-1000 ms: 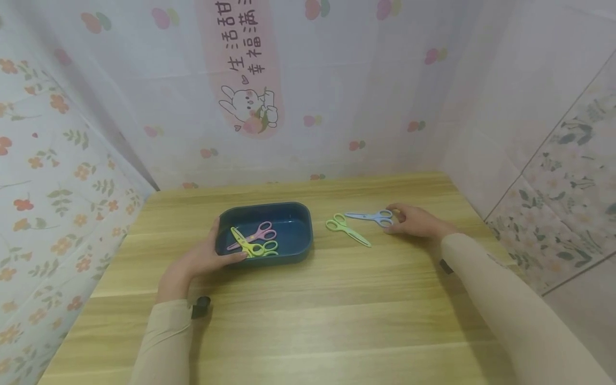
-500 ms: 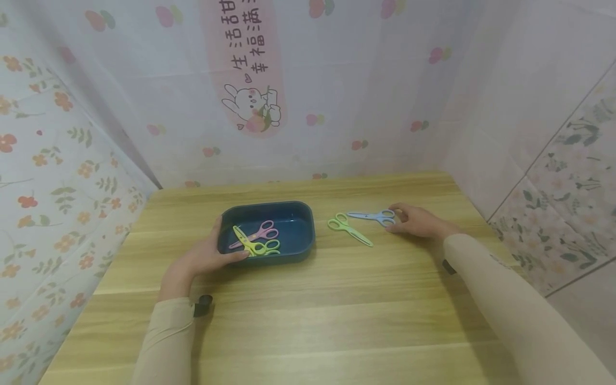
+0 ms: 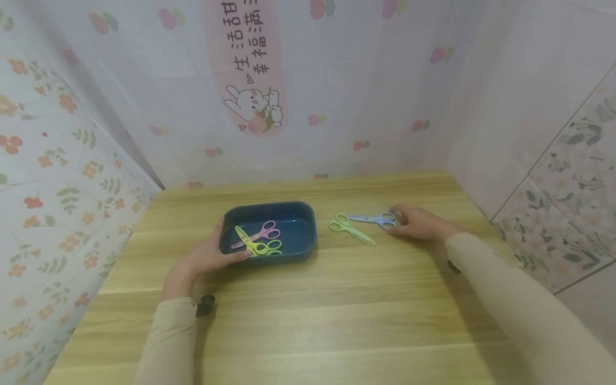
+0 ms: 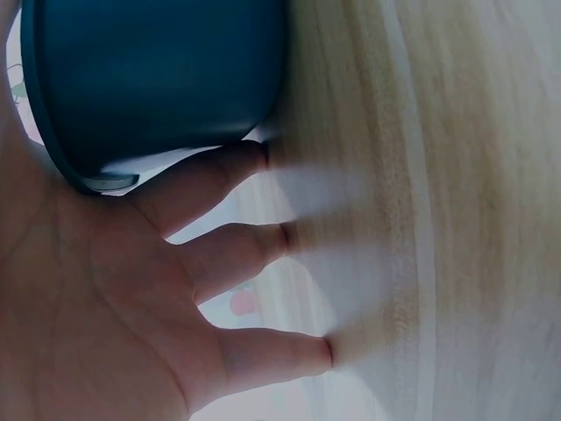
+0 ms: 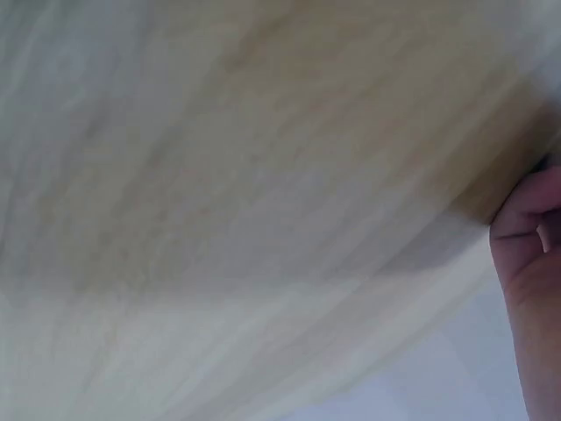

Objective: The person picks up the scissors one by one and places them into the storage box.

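Spanning the foreground, a wood-grain tabletop bore a dark-blue rounded-rectangular tray. Left hand: fingers splayed wide, against tray. Right hand: fingers bent at handles of light-blue scissors on tabletop; pinch indeterminable. Light-green scissors lay by blade tip; pink scissors, yellow scissors in tray.

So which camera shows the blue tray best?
The head view: it shows the blue tray nearly whole, with scissors inside; the left hand hides a little. The left wrist view has only part of its outside; the right wrist view, none.
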Available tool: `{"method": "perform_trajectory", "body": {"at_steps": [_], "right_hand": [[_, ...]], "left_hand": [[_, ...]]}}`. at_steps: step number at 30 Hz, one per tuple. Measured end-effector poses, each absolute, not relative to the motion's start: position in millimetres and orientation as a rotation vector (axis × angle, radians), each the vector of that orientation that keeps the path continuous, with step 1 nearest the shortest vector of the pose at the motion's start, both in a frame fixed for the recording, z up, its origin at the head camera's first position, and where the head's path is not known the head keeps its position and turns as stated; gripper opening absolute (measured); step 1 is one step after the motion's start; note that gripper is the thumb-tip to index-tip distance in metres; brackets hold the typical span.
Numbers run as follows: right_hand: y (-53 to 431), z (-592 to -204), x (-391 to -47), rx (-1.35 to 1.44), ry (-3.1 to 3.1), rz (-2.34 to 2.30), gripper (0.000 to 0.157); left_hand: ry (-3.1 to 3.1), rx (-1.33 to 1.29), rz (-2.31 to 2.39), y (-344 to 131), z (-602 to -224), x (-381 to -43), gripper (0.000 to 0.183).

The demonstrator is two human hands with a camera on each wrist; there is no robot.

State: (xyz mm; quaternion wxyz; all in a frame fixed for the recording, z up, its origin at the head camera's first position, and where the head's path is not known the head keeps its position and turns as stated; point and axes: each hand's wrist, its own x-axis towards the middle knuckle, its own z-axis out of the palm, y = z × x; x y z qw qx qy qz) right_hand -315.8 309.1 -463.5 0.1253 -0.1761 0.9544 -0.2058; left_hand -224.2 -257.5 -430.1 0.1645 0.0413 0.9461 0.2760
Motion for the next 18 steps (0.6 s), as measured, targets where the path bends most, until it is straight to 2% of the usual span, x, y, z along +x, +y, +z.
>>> {"method": "perform_trajectory", "body": {"at_steps": [9,18], "right_hand": [[310,-448,-314,-0.488,2.816,-0.745,0.070],[301,-419,-318,-0.453,2.942,-0.704,0.079]], "left_hand": [[2.685,0.116,0.831,-257,-434,-225,0.143],[2.677,0.100,0.815,-257,-432,-224,0.143]]}}
